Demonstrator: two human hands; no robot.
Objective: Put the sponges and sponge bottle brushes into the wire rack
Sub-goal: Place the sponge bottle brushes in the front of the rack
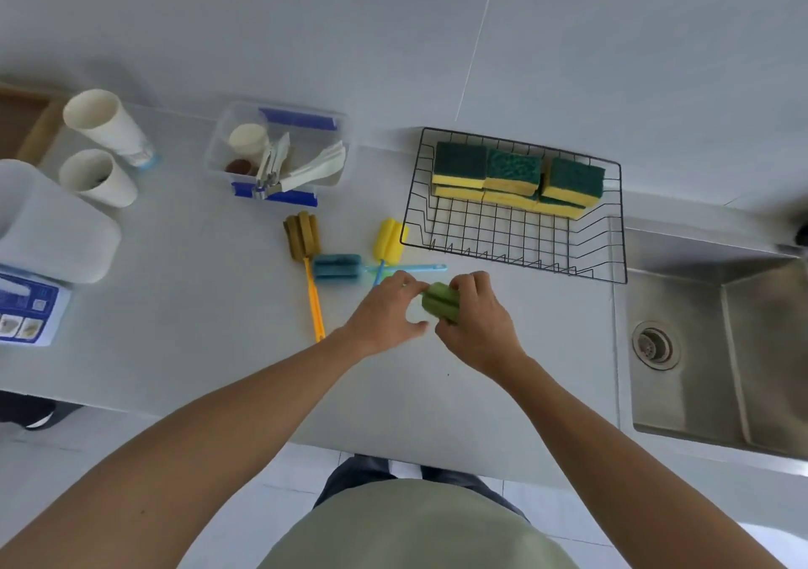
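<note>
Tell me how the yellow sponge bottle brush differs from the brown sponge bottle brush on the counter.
The yellow sponge bottle brush has a blue handle; the brown sponge bottle brush has an orange one. The yellow one lies nearer the black wire rack, its handle crossing another blue handle; the brown one's handle lies uncrossed. Both lie flat, heads pointing away, outside the rack.

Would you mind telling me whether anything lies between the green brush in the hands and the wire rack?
Nothing visible does. The green brush, held by the left hand and right hand, faces bare counter up to the wire rack, whose near half is open.
</note>
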